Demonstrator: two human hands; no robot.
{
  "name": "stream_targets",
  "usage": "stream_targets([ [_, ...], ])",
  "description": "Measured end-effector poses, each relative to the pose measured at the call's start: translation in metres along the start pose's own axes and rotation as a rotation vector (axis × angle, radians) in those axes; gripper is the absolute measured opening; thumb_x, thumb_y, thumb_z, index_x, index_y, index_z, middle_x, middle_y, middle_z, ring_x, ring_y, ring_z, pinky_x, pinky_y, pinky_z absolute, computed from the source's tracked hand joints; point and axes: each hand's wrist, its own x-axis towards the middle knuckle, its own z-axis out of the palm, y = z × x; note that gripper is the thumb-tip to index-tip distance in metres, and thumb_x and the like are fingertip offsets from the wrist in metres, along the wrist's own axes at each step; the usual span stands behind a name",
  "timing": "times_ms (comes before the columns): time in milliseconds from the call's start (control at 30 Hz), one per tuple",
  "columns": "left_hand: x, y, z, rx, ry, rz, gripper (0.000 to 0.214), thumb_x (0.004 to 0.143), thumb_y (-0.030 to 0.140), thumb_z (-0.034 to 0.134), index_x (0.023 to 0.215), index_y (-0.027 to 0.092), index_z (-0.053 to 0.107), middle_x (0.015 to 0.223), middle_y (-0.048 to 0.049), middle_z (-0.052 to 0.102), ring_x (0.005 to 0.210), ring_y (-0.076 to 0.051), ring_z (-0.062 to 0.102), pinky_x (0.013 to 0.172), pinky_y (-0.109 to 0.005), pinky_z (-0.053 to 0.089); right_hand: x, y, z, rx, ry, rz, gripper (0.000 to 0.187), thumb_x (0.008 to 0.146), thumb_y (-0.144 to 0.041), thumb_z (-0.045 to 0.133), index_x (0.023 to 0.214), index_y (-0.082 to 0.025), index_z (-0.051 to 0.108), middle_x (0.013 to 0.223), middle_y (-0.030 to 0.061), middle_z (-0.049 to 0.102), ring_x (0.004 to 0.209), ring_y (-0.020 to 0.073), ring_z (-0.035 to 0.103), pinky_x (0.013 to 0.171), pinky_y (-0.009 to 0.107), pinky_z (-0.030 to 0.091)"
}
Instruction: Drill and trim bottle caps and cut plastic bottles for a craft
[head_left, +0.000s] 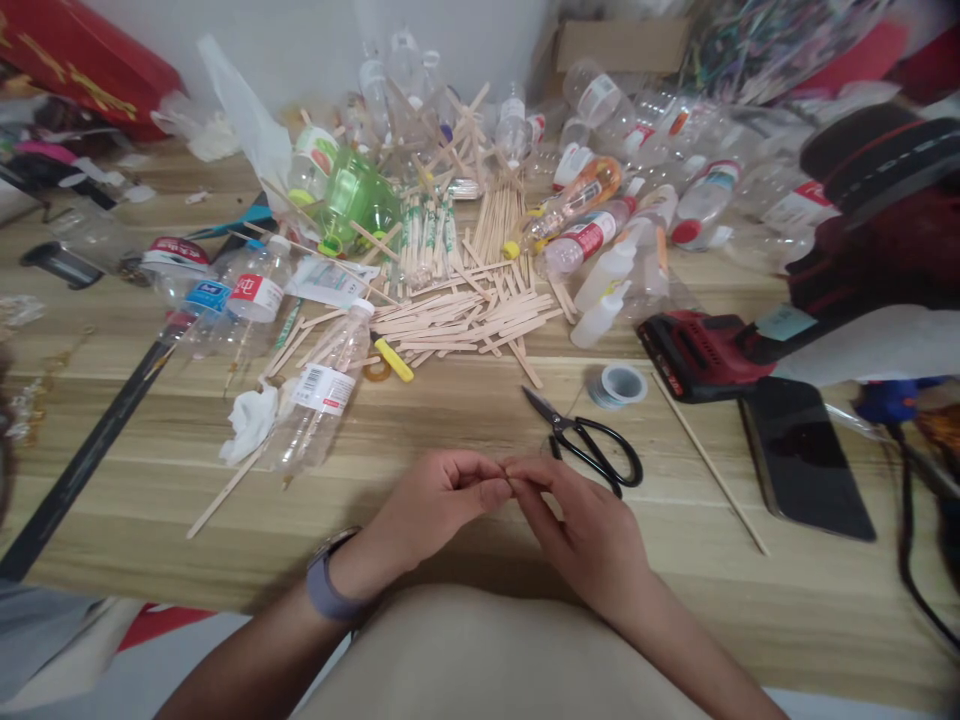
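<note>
Black scissors (574, 424) lie at twelve o'clock from the right hand (589, 525); left hand (439, 505) meets it, both pinched; can't tell on what.

You are bringing two hands to the worktop (450, 420): one left hand (431, 515), one right hand (596, 540). You are wearing one watch (330, 580). Before you are lying one pair of black-handled scissors (579, 426), one phone (810, 460), one yellow-handled tool (395, 360) and one red-and-black power tool (862, 230). Two white squeeze bottles (598, 322) are standing by one grey-blue spool (602, 397); one black spool (60, 266) is lying at far left. Clear bottles (322, 390) and flat wooden sticks (457, 325) are overlapping too much for you to be counting exactly.
</note>
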Motion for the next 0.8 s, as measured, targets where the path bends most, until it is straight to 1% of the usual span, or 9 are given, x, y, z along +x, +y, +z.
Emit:
stream_targets([
  [67,0.0,-0.001,0.001,-0.024,-0.001,-0.018,0.025,0.081,0.04,0.066,0.084,0.016,0.074,0.079,-0.0022,0.07,0.075,-0.016,0.058,0.071,-0.027,0.043,0.0,0.001,0.001,-0.009,-0.015,-0.023,0.017,0.095,-0.013,0.047,0.096,-0.023,0.06,0.086,0.0016,0.075,0.075,0.0148,0.072,0.067,0.022,0.055],
  [200,-0.001,-0.003,0.0,-0.046,-0.018,-0.005,0.025,0.079,0.039,0.068,0.087,0.017,0.075,0.082,-0.0031,0.072,0.077,-0.017,0.06,0.073,-0.028,0.044,0.0,0.002,0.0,0.017,-0.018,0.003,0.016,0.095,-0.014,0.047,0.095,-0.024,0.059,0.083,0.0008,0.074,0.073,0.0151,0.072,0.065,0.023,0.055],
  [267,-0.003,-0.005,-0.001,-0.027,-0.015,-0.005,0.025,0.078,0.039,0.069,0.089,0.018,0.076,0.082,-0.0032,0.072,0.076,-0.017,0.061,0.071,-0.028,0.044,0.001,0.002,0.0,0.024,-0.017,0.012,0.015,0.095,-0.014,0.048,0.095,-0.025,0.059,0.082,0.0006,0.074,0.073,0.0153,0.072,0.065,0.023,0.055],
  [367,-0.003,-0.006,-0.001,0.025,0.007,-0.018,0.025,0.078,0.04,0.069,0.086,0.018,0.076,0.075,-0.0026,0.071,0.072,-0.018,0.061,0.065,-0.027,0.043,0.001,0.003,-0.001,0.018,-0.029,-0.002,0.017,0.095,-0.014,0.048,0.095,-0.025,0.06,0.08,0.0007,0.073,0.072,0.0156,0.071,0.064,0.024,0.055],
  [433,-0.003,-0.006,0.0,0.044,0.009,-0.015,0.024,0.079,0.04,0.068,0.085,0.018,0.076,0.073,-0.0026,0.07,0.073,-0.018,0.061,0.065,-0.027,0.043,0.001,0.003,-0.001,0.009,-0.05,-0.009,0.018,0.095,-0.014,0.048,0.095,-0.025,0.062,0.08,0.0007,0.074,0.071,0.0158,0.071,0.063,0.024,0.054],
  [600,-0.001,-0.002,0.001,0.056,-0.009,0.02,0.024,0.081,0.037,0.065,0.09,0.019,0.077,0.08,-0.0029,0.072,0.075,-0.018,0.061,0.069,-0.028,0.044,0.0,0.004,-0.001,-0.038,-0.055,-0.027,0.018,0.095,-0.015,0.049,0.096,-0.024,0.064,0.08,0.0014,0.075,0.068,0.0158,0.071,0.061,0.023,0.052],
  [700,-0.004,0.002,-0.002,0.153,0.0,0.033,0.026,0.083,0.038,0.062,0.095,0.019,0.076,0.077,-0.0011,0.069,0.07,-0.015,0.057,0.065,-0.026,0.041,0.002,0.005,-0.002,-0.047,-0.03,-0.036,0.018,0.096,-0.015,0.049,0.094,-0.023,0.065,0.079,0.0009,0.075,0.067,0.0148,0.071,0.061,0.022,0.052],
  [800,-0.009,0.006,-0.006,0.333,0.036,0.027,0.026,0.084,0.037,0.061,0.097,0.019,0.075,0.062,0.0039,0.057,0.059,-0.012,0.048,0.057,-0.024,0.033,0.003,0.006,-0.002,-0.06,-0.015,-0.043,0.018,0.097,-0.018,0.049,0.092,-0.024,0.065,0.077,0.0007,0.074,0.065,0.0147,0.071,0.059,0.022,0.051],
])
